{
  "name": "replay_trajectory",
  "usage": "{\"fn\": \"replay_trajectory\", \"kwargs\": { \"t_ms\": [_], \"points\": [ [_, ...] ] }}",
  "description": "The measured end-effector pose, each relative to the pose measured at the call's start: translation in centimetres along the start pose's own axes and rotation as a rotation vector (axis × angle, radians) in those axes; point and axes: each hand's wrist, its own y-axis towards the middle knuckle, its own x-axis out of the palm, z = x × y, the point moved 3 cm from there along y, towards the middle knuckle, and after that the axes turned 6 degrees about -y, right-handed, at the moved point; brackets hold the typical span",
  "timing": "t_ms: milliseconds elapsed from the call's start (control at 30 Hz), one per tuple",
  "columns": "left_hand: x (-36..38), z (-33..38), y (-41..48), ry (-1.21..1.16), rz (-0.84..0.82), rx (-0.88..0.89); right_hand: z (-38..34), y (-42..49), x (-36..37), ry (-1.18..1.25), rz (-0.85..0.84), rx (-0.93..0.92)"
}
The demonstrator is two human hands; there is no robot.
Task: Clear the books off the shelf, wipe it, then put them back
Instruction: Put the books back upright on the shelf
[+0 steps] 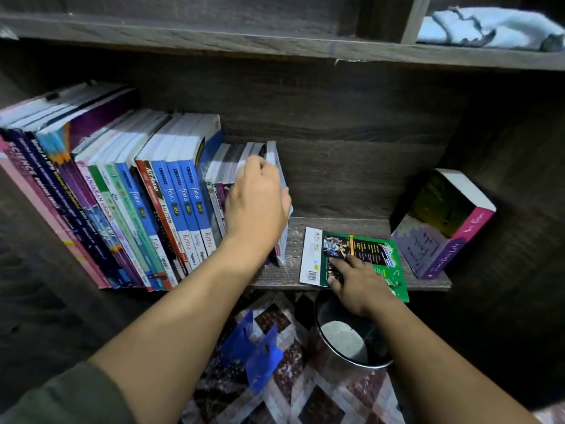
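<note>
A long row of colourful paperback school books (128,203) stands on the dark grey wooden shelf (345,228), filling its left side and leaning a little to the left. The left hand (256,206) is at the right end of the row. Its fingers curl over the top of the last thin pale book (282,215) and its thumb is on the book's outer side, so it holds that book.

Just to the right, a thin green book (370,255) lies flat near the front edge of the shelf. The right hand (354,280) rests on top of it with fingers spread and pressing down.

Farther right, a thick purple and pink book (443,224) leans against the side wall.

On the shelf above, at the right, lies a crumpled light blue cloth (486,29).

Below the shelf stands a round black bin (345,338) on a patterned floor mat (305,393).
</note>
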Motion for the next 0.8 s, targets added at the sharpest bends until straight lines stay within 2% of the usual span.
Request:
{"fn": "replay_trajectory", "kwargs": {
  "t_ms": [67, 200, 300, 533, 667, 733, 800],
  "points": [
    [0.4, 0.8, -0.9, -0.07, -0.068, -0.109, -0.1, 0.2, -0.1, 0.001, -0.019, 0.01],
    [1.5, 1.2, -2.1, 0.07, -0.235, -0.188, -0.7, 0.9, -0.8, 0.027, -0.112, 0.043],
    [0.3, 0.0, -2.2, 0.12, -0.29, -0.205, -1.7, 1.6, -2.1, 0.105, -0.131, 0.012],
    [-3.5, -2.4, -2.7, 0.208, -0.282, -0.093, -7.1, 1.8, -7.8, 0.399, 0.202, -0.187],
    [-5.3, -4.1, -4.4, 0.258, -0.364, -0.035, -11.1, 1.0, -10.5, 0.57, 0.411, -0.326],
    [-6.1, -5.3, -4.9, 0.289, -0.393, -0.057, -13.3, 0.6, -11.3, 0.606, 0.461, -0.397],
    [-6.9, -6.3, -5.4, 0.331, -0.375, -0.054, -15.5, 0.3, -11.7, 0.542, 0.498, -0.446]
  ]
}}
